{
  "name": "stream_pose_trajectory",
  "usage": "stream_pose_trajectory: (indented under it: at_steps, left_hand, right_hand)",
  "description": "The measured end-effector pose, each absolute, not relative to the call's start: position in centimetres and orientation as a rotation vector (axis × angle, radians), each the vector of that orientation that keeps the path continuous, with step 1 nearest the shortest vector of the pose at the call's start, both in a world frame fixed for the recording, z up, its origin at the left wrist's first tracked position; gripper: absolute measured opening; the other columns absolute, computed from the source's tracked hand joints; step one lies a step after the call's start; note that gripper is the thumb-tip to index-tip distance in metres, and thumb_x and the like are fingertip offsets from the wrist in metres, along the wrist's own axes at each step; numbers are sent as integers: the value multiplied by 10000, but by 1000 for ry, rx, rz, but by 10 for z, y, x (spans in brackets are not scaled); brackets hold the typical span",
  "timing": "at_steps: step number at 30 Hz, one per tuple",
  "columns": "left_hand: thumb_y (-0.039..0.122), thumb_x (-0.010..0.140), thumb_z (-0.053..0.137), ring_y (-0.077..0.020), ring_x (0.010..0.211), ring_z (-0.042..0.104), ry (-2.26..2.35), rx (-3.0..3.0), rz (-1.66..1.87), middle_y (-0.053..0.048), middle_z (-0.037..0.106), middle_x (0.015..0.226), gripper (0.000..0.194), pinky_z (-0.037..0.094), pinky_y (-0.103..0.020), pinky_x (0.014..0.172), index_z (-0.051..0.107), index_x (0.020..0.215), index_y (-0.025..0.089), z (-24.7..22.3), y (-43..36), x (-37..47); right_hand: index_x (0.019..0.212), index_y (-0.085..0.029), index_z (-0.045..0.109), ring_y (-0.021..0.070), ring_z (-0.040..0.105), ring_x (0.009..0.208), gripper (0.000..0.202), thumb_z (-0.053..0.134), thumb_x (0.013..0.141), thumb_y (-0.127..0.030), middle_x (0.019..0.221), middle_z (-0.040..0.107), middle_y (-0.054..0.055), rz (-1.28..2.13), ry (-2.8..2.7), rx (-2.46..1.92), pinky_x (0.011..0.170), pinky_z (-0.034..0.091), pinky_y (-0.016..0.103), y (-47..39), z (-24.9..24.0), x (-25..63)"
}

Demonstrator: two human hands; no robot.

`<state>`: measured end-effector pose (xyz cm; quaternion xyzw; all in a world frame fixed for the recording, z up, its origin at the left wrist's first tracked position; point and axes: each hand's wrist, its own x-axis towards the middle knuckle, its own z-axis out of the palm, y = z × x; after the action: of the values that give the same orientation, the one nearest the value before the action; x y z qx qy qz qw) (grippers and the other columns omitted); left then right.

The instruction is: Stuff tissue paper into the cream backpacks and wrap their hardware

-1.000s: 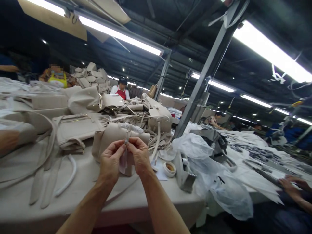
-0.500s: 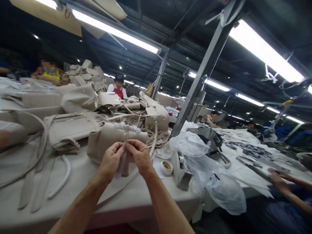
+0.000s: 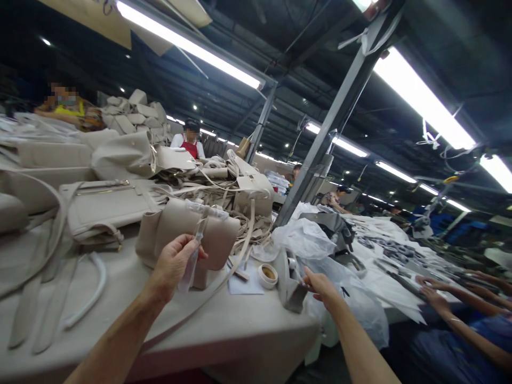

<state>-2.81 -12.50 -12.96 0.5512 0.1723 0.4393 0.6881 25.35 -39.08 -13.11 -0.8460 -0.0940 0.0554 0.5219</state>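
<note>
A beige handbag [image 3: 216, 240] stands on the table in front of me, with clear plastic wrap [image 3: 194, 207] around its top fittings. My left hand [image 3: 178, 261] pinches a narrow strip of clear plastic film [image 3: 189, 272] at the bag's front strap, and the film's loose end hangs below the fingers. To the right, my right hand [image 3: 323, 288] is at the end of a grey tape dispenser [image 3: 294, 298], thumb and forefinger slightly apart. Whether a bit of tape touches its fingertips is too small to tell.
A round white tub-like thing with a brown middle [image 3: 268, 274] and white paper [image 3: 246, 282] lie between bag and dispenser. Plastic bags [image 3: 306, 237], a metal post [image 3: 320, 138], a curved white tube [image 3: 94, 290] and heaped beige bags [image 3: 112, 205] surround them. Co-workers' hands [image 3: 434, 293] are at right.
My right hand has left the strap and moved right to the tape dispenser. My left hand still pinches the film at the strap. The view has shifted slightly to the right.
</note>
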Motion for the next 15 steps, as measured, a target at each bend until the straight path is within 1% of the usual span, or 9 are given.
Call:
stream_pose_trajectory:
  at_steps: [2, 3, 6, 8, 11, 15]
  left_hand:
    - [534, 612, 735, -167, 610, 582, 384, 1235, 980, -47, 668, 622, 392, 432, -249, 617, 632, 651, 159, -130, -124, -29]
    - [537, 608, 739, -167, 609, 580, 385, 1231, 980, -47, 668, 624, 396, 431, -247, 609, 631, 655, 158, -130, -124, -29]
    - [538, 593, 750, -158, 587, 567, 400, 1222, 986, -47, 668, 617, 407, 414, -235, 570, 631, 660, 155, -130, -124, -30]
    - [538, 589, 754, -154, 583, 562, 409, 1216, 993, -47, 668, 615, 411, 405, -230, 562, 631, 660, 153, -130, -124, -30]
    - [531, 587, 755, -156, 605, 570, 412, 1204, 1012, -45, 668, 620, 403, 414, -233, 588, 633, 658, 153, -129, -125, -28]
    - [520, 575, 751, -163, 596, 561, 425, 1192, 1037, -43, 656, 605, 384, 407, -242, 581, 628, 627, 160, -125, -126, -24]
  right_hand:
    - [489, -190, 626, 170, 532, 554, 315, 615, 627, -474, 534, 622, 20, 161, -177, -2036, 607, 366, 330, -390, -143, 253]
    - [507, -190, 628, 166, 536, 559, 284, 620, 617, -452, 558, 636, 19, 165, -160, -2037, 609, 375, 328, -389, -147, 253]
    - [511, -190, 598, 155, 529, 543, 146, 647, 566, -316, 505, 591, -15, 163, -125, -2044, 597, 389, 312, -387, -151, 256]
    - [504, -190, 574, 145, 511, 524, 112, 642, 555, -262, 472, 546, -35, 146, -121, -2055, 585, 387, 305, -387, -148, 259]
    - [486, -203, 575, 160, 500, 549, 109, 618, 554, -277, 486, 542, -21, 63, -181, -2076, 584, 368, 316, -390, -139, 260]
    - [430, -237, 604, 224, 528, 625, 144, 593, 542, -327, 530, 589, 30, -57, -321, -2157, 597, 348, 351, -406, -147, 250]
